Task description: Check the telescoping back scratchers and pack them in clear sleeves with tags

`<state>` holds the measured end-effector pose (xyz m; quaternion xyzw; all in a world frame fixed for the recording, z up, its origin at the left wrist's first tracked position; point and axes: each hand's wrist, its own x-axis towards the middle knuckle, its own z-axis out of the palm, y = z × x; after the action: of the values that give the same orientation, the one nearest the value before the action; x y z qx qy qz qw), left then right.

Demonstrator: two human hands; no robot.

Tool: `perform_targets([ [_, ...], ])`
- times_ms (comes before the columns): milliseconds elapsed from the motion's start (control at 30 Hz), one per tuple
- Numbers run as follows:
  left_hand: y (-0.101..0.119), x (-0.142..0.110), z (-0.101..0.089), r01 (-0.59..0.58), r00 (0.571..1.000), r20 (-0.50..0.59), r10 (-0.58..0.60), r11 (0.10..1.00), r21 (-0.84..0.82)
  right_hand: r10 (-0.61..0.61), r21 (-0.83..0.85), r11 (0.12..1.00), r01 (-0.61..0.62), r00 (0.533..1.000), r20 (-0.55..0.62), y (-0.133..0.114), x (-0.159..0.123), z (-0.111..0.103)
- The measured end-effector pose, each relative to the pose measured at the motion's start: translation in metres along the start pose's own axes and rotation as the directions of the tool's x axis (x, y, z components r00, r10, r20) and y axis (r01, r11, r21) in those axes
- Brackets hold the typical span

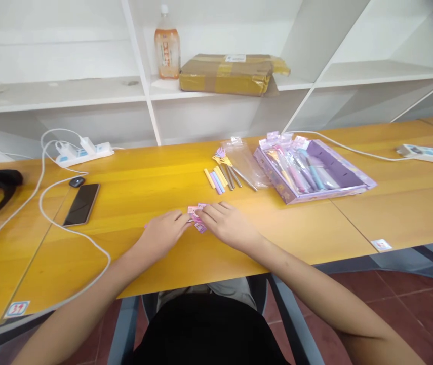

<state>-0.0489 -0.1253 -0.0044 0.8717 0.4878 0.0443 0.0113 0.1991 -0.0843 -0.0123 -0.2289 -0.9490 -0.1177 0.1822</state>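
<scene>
My left hand point(165, 230) is closed around a slim metal rod, mostly hidden by the fingers; a pink end pokes out on its left side. Close beside it, my right hand point(227, 225) has its fingers bent over small pink and purple printed pieces point(201, 226), which lie between the two hands just above the table. Whether the rod and these pieces are joined I cannot tell. Beyond the hands lie several short yellow and purple tubes point(217, 182). Next to them are metal rods point(231, 178) with yellow and purple hand-shaped heads.
A purple box point(315, 197) of bagged items stands right of a clear plastic bag point(244, 159). On the left are a phone point(82, 204), a white cable point(98, 248) and a power strip point(87, 154). Shelves behind hold a bottle point(167, 50) and a taped carton point(226, 78).
</scene>
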Motion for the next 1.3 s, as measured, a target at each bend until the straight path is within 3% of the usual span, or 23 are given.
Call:
perform_targets([
  [267, 0.011, -0.011, -0.001, 0.066, 0.996, 0.052, -0.068, 0.997, 0.042, 0.074, 0.083, 0.994, -0.071, 0.997, -0.034, -0.011, -0.018, -0.003],
  [400, -0.003, -0.026, 0.002, 0.065, 0.994, 0.087, -0.071, 0.995, 0.073, 0.115, 0.058, 0.992, -0.114, 0.993, -0.02, -0.002, -0.041, -0.006],
  [533, -0.042, -0.059, 0.002, 0.126, 0.983, 0.117, -0.14, 0.985, 0.115, 0.228, 0.039, 0.973, -0.227, 0.973, -0.016, 0.03, -0.094, -0.009],
  [700, -0.098, -0.112, -0.001, 0.195, 0.967, 0.153, -0.202, 0.979, 0.06, 0.424, 0.027, 0.906, -0.423, 0.906, -0.015, 0.09, -0.191, -0.016],
  [833, -0.115, -0.136, 0.001, 0.199, 0.967, 0.158, -0.198, 0.98, 0.012, 0.528, 0.041, 0.849, -0.527, 0.849, -0.008, 0.115, -0.241, -0.019],
  [1100, -0.109, -0.133, 0.015, 0.205, 0.975, 0.096, -0.199, 0.977, -0.055, 0.577, 0.079, 0.811, -0.58, 0.815, 0.058, 0.093, -0.238, -0.015],
  [1300, -0.097, -0.136, 0.025, 0.228, 0.969, 0.078, -0.234, 0.97, 0.082, 0.699, 0.093, 0.706, -0.702, 0.712, 0.066, 0.084, -0.238, -0.014],
])
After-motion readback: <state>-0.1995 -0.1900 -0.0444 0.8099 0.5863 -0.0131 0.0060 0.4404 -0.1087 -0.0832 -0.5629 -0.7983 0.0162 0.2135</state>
